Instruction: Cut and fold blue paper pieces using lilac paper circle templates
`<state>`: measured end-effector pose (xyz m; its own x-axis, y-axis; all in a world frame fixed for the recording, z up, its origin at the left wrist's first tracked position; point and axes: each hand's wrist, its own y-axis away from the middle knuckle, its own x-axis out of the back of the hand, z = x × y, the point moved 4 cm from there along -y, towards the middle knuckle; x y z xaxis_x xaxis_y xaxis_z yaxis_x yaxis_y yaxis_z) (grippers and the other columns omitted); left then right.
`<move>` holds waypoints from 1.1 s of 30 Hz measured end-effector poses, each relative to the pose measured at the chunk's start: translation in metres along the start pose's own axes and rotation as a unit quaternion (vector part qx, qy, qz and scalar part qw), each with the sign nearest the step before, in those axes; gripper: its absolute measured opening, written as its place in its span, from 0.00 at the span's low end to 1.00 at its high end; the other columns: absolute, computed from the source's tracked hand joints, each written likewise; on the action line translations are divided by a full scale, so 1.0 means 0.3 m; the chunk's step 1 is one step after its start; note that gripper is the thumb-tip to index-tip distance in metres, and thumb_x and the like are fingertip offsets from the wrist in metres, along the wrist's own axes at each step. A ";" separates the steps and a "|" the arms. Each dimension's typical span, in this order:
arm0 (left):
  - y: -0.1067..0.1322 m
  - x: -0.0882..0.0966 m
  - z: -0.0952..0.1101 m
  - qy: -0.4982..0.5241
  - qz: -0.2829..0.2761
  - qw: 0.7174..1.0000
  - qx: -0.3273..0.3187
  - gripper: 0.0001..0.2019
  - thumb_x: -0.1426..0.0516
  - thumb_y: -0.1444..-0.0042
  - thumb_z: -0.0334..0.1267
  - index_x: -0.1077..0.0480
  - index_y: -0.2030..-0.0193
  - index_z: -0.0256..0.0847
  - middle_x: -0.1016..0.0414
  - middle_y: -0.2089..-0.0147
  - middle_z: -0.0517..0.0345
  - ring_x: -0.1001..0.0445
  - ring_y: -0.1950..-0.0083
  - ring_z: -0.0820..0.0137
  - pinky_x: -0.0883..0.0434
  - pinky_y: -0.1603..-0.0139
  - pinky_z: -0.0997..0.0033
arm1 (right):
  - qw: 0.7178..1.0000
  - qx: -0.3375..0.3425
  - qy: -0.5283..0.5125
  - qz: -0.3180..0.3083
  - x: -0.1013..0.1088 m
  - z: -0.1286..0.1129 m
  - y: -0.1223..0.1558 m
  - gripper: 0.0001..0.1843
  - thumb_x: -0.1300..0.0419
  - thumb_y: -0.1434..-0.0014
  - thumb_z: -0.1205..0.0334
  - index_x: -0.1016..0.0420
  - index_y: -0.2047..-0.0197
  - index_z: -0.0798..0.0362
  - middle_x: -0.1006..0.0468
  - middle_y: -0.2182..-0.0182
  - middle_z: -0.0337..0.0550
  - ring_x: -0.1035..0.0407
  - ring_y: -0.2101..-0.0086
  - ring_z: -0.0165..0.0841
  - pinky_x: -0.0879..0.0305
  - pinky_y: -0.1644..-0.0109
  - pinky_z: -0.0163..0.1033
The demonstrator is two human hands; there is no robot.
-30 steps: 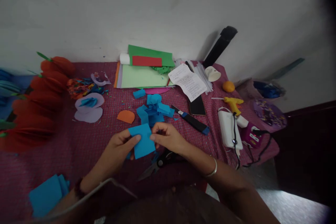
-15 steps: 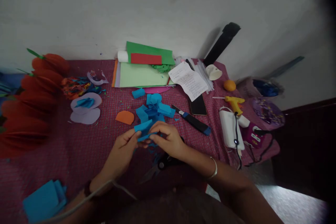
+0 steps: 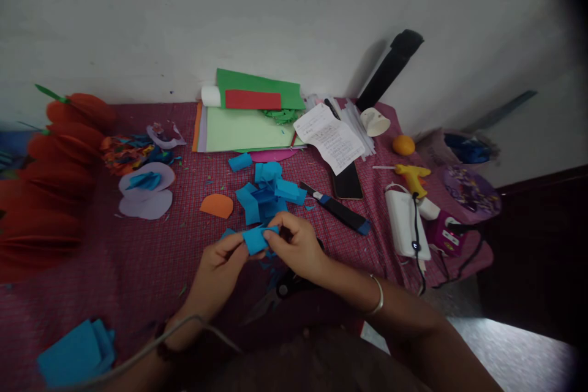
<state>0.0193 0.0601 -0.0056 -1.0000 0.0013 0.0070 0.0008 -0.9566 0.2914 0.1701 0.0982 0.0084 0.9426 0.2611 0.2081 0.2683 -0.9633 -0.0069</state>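
Note:
A small piece of blue paper, bent over into a folded strip, is held between both hands. My left hand pinches its left end, and my right hand grips the right end with thumb and fingers. Just beyond the hands lies a heap of folded blue paper pieces. Partly under my right forearm are black-handled scissors, blades pointing left. An orange paper piece rests left of the heap, and a utility knife to its right.
Orange paper pumpkins line the left side. Blue sheets lie at the near left, lilac paper shapes farther back. Coloured sheets, a written note and a phone sit toward the wall. A yellow glue gun is at right.
The blue paper in my hands has gone from an open fold with its edges apart to a flatter folded strip turned toward me. My left hand has shifted slightly.

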 end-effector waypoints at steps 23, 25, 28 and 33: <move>0.009 -0.001 0.016 -0.038 0.042 0.997 -0.059 0.06 0.39 0.47 0.38 0.20 0.67 0.43 0.20 0.69 0.58 0.26 0.66 0.67 0.31 0.62 0.72 | 1.000 0.002 0.007 0.008 0.010 -0.016 0.011 0.07 0.39 0.47 0.64 0.32 0.65 0.52 0.31 0.74 0.35 0.37 0.76 0.27 0.42 0.73 0.32; 0.012 0.004 0.022 -0.056 0.037 0.996 -0.066 0.06 0.40 0.46 0.37 0.20 0.66 0.43 0.20 0.69 0.58 0.26 0.66 0.67 0.31 0.62 0.72 | 1.000 0.014 -0.005 0.009 0.015 -0.015 0.005 0.13 0.38 0.49 0.65 0.33 0.59 0.51 0.32 0.70 0.35 0.38 0.76 0.25 0.41 0.73 0.31; 0.013 0.008 0.033 -0.073 0.034 0.994 -0.077 0.05 0.40 0.47 0.36 0.20 0.66 0.43 0.21 0.68 0.58 0.27 0.65 0.66 0.32 0.62 0.72 | 0.999 0.049 -0.006 -0.021 0.017 -0.019 -0.006 0.08 0.38 0.48 0.65 0.31 0.63 0.52 0.33 0.70 0.36 0.39 0.74 0.26 0.41 0.70 0.32; 0.004 0.018 0.052 -0.125 0.049 0.987 -0.091 0.03 0.40 0.50 0.35 0.23 0.71 0.42 0.26 0.73 0.61 0.32 0.71 0.70 0.35 0.68 0.75 | 0.993 0.091 0.041 -0.061 0.019 -0.029 -0.007 0.06 0.41 0.44 0.65 0.32 0.73 0.54 0.34 0.74 0.36 0.38 0.72 0.27 0.43 0.68 0.33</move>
<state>0.0139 0.0633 0.0096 -0.9623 -0.0439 0.2685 0.0737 -0.9921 0.1019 0.1730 0.1013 0.0180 0.8834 0.3629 0.2964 0.4188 -0.8953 -0.1521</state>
